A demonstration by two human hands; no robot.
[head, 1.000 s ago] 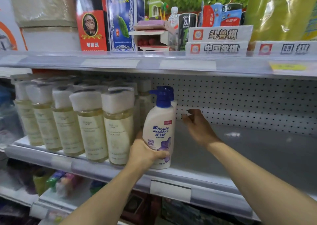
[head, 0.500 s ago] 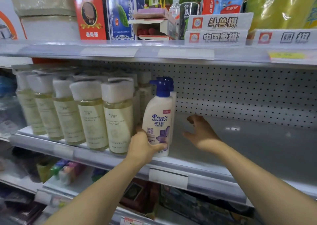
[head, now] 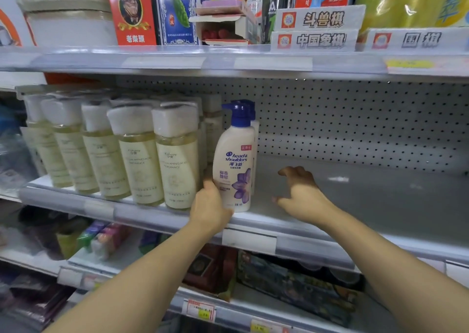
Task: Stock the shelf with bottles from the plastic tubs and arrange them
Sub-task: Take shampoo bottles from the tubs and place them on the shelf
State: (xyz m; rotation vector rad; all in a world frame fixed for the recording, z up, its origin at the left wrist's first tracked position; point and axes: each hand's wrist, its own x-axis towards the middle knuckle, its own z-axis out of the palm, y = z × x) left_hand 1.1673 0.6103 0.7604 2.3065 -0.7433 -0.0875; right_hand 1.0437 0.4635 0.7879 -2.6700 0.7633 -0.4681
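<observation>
A white shampoo bottle [head: 234, 165] with a blue pump and a purple flower label stands upright near the front edge of the grey middle shelf [head: 368, 205]. My left hand [head: 209, 209] grips its lower left side. A second bottle of the same kind [head: 254, 129] stands right behind it, mostly hidden. My right hand [head: 300, 193] hovers over the bare shelf just right of the bottles, fingers spread, holding nothing. The plastic tubs are out of view.
A row of pale yellow bottles [head: 175, 155] with white caps fills the shelf to the left, touching the shampoo bottle's side. The upper shelf [head: 253, 62] carries boxes and board-game packs. The lower shelf [head: 228, 266] holds dark packages. A pegboard back wall [head: 355, 119] closes the rear.
My right hand has drawn back from the rear bottle and dropped lower over the bare shelf. My left hand keeps its hold on the front bottle, which still stands on the shelf.
</observation>
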